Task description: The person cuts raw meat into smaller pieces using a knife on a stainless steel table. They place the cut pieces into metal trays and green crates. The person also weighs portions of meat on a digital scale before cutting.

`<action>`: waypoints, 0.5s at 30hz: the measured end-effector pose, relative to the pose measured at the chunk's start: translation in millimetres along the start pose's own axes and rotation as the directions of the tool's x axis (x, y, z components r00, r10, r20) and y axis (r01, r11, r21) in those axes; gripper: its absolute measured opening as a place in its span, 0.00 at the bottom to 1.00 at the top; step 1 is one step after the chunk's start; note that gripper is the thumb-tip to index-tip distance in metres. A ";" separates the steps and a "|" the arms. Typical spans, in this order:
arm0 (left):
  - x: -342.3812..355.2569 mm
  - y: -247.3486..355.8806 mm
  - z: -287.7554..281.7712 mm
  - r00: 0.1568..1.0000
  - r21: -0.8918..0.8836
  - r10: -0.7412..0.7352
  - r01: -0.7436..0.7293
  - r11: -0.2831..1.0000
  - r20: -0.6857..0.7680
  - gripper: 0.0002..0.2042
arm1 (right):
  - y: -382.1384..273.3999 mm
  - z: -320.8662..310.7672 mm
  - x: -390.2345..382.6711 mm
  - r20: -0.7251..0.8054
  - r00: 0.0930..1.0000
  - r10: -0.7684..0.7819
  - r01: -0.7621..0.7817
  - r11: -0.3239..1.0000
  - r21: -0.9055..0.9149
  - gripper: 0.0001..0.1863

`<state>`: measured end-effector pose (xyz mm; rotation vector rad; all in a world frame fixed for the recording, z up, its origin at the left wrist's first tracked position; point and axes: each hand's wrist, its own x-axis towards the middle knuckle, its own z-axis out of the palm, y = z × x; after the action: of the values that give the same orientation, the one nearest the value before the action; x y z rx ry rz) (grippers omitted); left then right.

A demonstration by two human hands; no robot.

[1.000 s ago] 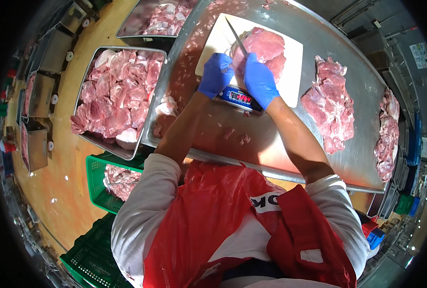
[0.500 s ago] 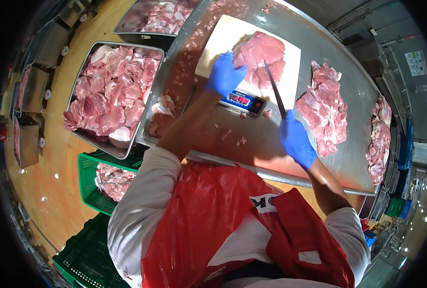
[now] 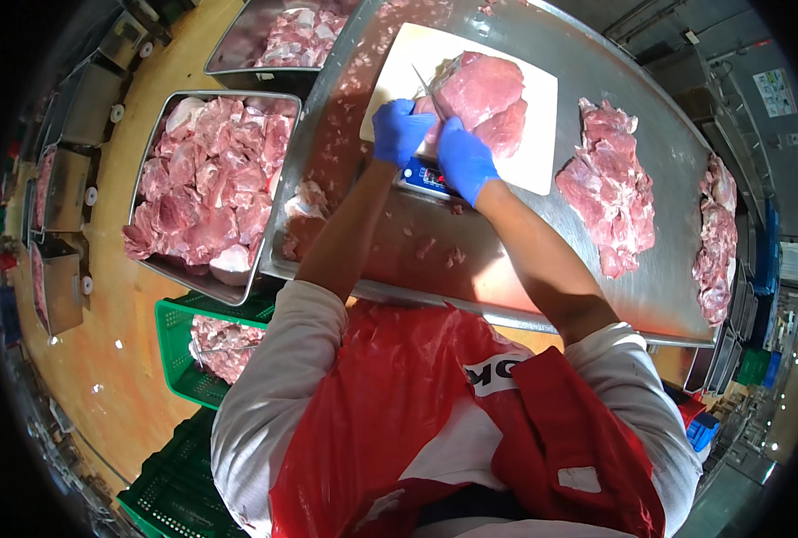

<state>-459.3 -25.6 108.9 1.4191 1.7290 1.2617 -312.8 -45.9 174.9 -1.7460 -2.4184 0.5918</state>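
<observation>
A large piece of raw meat [image 3: 481, 88] lies on a white cutting board [image 3: 535, 157] on the metal table. My left hand [image 3: 401, 131], in a blue glove, is closed on the meat's left edge. Close beside it, my right hand [image 3: 464, 160] is wrapped round a knife, its handle hidden in the glove. The thin knife blade [image 3: 427, 88] points away and to the left, along the left side of the meat. Just below the board's near edge shows the digital display of a scale [image 3: 428, 177], partly covered by my right hand.
More meat slabs [image 3: 610, 193] lie right of the board, with another meat row [image 3: 715, 238] at the table's right edge. Left stands a metal tray [image 3: 139, 202] heaped with meat, another tray [image 3: 229, 49] behind it. A green crate [image 3: 170, 350] sits below.
My right hand has brought the knife leftward, from the meat's near right side to its left edge beside my left hand. My left hand has shifted slightly left and closed on the meat.
</observation>
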 end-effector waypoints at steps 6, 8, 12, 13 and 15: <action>-6.0 -20.2 -42.7 0.992 -0.500 -0.091 0.125 0.857 0.092 0.10 | 73.3 -13.5 -102.6 0.321 0.939 0.125 -0.054 0.974 -0.220 0.15; -23.1 -15.6 -53.5 0.937 -0.574 -0.016 0.228 0.787 0.350 0.09 | 91.4 -18.0 -134.2 0.351 0.913 0.207 -0.214 0.977 -0.020 0.15; -71.7 -2.5 -33.6 0.863 -0.539 0.081 0.237 0.808 0.499 0.11 | 70.7 -8.0 -137.1 0.094 0.989 0.111 -0.119 0.989 0.083 0.14; -79.4 0.8 -28.2 0.892 -0.498 0.082 0.170 0.850 0.445 0.10 | 46.7 -18.3 -123.4 0.079 0.996 0.052 -0.061 0.992 0.109 0.13; -90.8 6.0 -21.4 0.936 -0.398 0.104 0.041 0.917 0.336 0.10 | 18.5 -18.4 -86.3 -0.005 0.997 -0.075 0.075 0.989 0.125 0.11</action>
<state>-450.1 -118.6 110.6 1.3305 1.1352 1.2048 -261.6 -116.6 197.4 -1.5993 -2.3784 0.7170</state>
